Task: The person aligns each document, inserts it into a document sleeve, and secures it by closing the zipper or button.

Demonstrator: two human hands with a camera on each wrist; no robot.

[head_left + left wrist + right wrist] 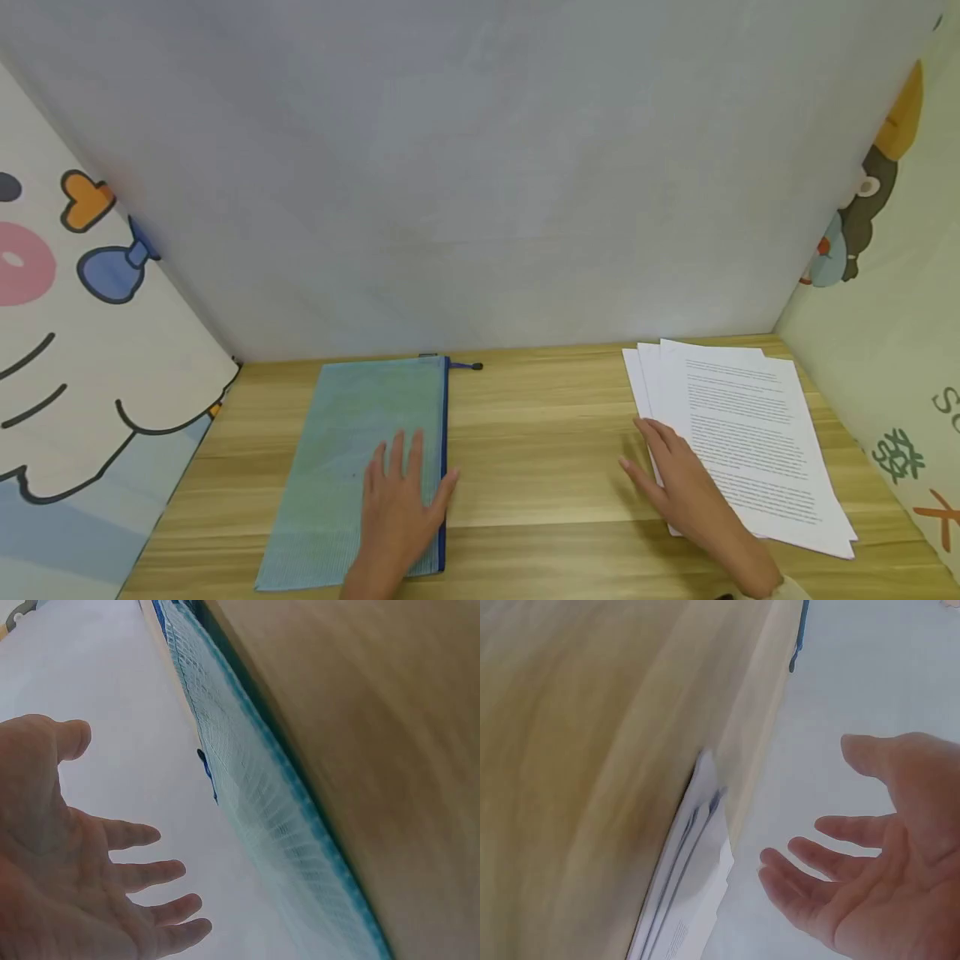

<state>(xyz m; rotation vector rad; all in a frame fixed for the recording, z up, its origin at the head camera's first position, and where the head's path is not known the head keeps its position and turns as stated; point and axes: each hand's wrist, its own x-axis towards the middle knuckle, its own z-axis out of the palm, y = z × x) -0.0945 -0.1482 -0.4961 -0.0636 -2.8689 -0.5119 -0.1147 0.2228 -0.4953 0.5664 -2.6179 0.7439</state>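
Observation:
A light green mesh zipper pouch (337,442) with a dark blue zipper edge lies flat on the left of the table. My left hand (401,508) hovers over its lower right part, fingers spread and holding nothing; the left wrist view shows a gap between that hand and the pouch (247,772). On the right, several printed sheets (738,433) lie in a loosely fanned stack. Above their left edge is my right hand (686,487), fingers relaxed and thumb apart, with nothing in it. In the right wrist view the sheets' edges (682,877) show below the palm.
The wooden table (540,450) runs back to a pale grey cloth wall (480,183). Cartoon-printed panels stand at the left (60,350) and right (885,350). The pouch's zipper pull (468,366) sticks out rightward at its upper corner.

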